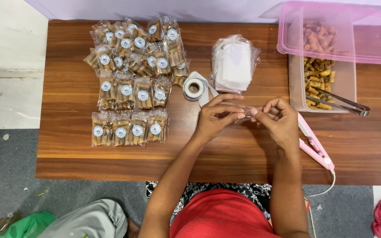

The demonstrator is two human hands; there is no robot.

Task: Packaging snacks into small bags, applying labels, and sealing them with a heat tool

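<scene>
My left hand [217, 115] and my right hand [278, 120] meet over the middle of the wooden table [67, 150]. Between their fingertips they pinch a small clear plastic bag [246, 111], which looks empty. A roll of round stickers [193, 88] lies just beyond my left hand. Behind it sits a clear bag stuffed with more empty bags [233, 64]. Right of my right hand stands a clear tub of small fried rolls [318, 79], with metal tongs [342, 104] resting on its rim.
Several sealed snack packets [133, 79] with round stickers lie in rows on the table's left half. A pink lid [336, 37] leans over the tub. A pink heat sealer [314, 143] lies by my right wrist, its cord hanging off the front edge.
</scene>
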